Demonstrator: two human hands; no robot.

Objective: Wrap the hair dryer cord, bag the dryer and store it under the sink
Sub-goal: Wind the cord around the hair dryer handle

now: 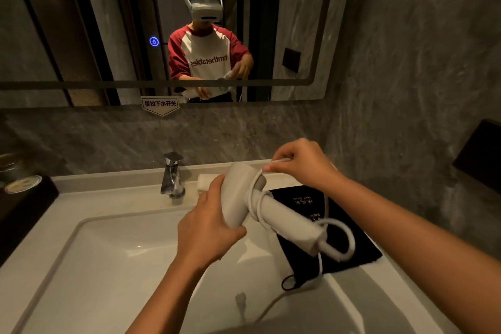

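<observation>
A white hair dryer [287, 221] is held above the white sink [113, 247]. My left hand [206, 228] grips its head, and its handle points toward the right. My right hand [301, 163] pinches the white cord [257, 198] just above the dryer head. The cord is looped around the top of the handle, arcs off the handle's end and trails down into the basin. A black cloth bag [349, 236] with gold lettering lies flat on the counter to the right of the basin, under the dryer, its drawstring hanging over the sink's edge.
A chrome faucet [172, 175] stands behind the basin beside a small white roll [206, 184]. A dark tray [24, 198] with round items sits on the left. A mirror [81, 22] fills the wall above. A black box [479, 154] hangs on the right wall.
</observation>
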